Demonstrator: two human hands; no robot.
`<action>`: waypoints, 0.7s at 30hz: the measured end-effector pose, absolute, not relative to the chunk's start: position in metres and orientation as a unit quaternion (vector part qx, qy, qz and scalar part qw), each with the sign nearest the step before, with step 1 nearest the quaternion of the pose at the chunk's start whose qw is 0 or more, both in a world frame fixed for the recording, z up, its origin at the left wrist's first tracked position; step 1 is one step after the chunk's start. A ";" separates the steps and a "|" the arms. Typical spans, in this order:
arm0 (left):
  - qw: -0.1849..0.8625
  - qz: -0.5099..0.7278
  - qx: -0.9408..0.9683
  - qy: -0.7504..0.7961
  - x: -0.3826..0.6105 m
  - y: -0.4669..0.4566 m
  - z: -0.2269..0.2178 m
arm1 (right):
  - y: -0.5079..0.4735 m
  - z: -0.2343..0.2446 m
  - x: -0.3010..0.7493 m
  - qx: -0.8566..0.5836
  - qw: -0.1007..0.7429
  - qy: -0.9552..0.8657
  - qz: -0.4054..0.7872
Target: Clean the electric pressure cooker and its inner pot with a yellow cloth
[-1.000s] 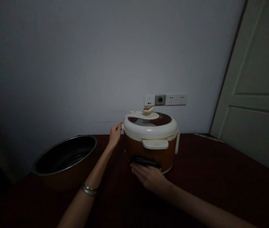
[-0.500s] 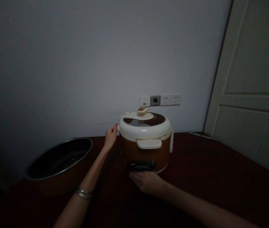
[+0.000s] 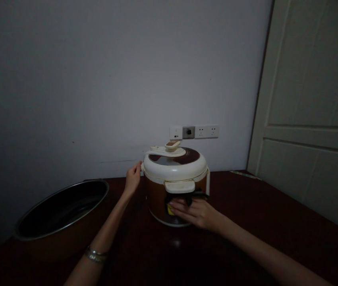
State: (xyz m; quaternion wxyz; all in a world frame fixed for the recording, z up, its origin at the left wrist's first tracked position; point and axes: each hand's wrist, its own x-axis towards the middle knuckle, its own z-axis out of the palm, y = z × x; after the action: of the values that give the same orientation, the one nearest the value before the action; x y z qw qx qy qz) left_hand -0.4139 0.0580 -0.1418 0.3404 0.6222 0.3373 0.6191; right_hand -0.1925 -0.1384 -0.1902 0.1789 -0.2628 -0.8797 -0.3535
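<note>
Steadying the cooker (image 3: 157,198) with one hand and pressing at its front with the other, we face a wall across a dark red table (image 3: 246,206). Our left hand (image 3: 133,178) reaches to the left side of the cooker, its thumb and fingers pinched together on the small pale side handle (image 3: 142,167). Our right hand (image 3: 200,212) is at the front, below the white front handle (image 3: 180,186), with its fingers nearly straight, close together and pointing left. A black cloth (image 3: 198,194) lies between those fingers and the brown body of the cooker; how firmly we grip it, or whether the thumb closes on it, we cannot tell. A yellow patch (image 3: 170,209) shows by our fingertips, too small and dark for us to say what it belongs to. The cooker stands upright on the table in front of us, its white-rimmed lid (image 3: 174,171) on and a knob (image 3: 172,145) on top. To the left of our left arm we see a wide pot (image 3: 67,234), black inside with a shiny rim, well apart from the cooker. Silvery bracelets (image 3: 96,255) circle our left wrist. Behind the cooker, white sockets (image 3: 206,131) are set in the wall, and a pale door (image 3: 308,119) stands at the right.
</note>
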 end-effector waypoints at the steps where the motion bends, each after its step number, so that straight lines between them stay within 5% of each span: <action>1: 0.343 0.617 0.623 0.338 -0.414 0.059 -0.142 | -0.136 -0.196 -0.201 -0.265 0.171 -0.884 -0.345; 6: 0.341 0.607 0.631 0.343 -0.416 0.064 -0.144 | -0.135 -0.238 -0.211 -0.265 0.116 -0.918 -0.273; 12: 0.339 0.616 0.624 0.340 -0.414 0.067 -0.148 | -0.161 -0.256 -0.147 -0.311 0.190 -0.903 -0.228; 21: 0.347 0.619 0.619 0.337 -0.412 0.070 -0.150 | -0.157 -0.280 -0.174 -0.527 0.580 -0.609 -0.121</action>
State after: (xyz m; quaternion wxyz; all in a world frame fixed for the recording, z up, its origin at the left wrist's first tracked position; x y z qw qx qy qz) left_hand -0.4117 0.0699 -0.1495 0.3474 0.6186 0.3373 0.6188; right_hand -0.1738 -0.1571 -0.2795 0.5802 -0.5270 -0.6089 -0.1214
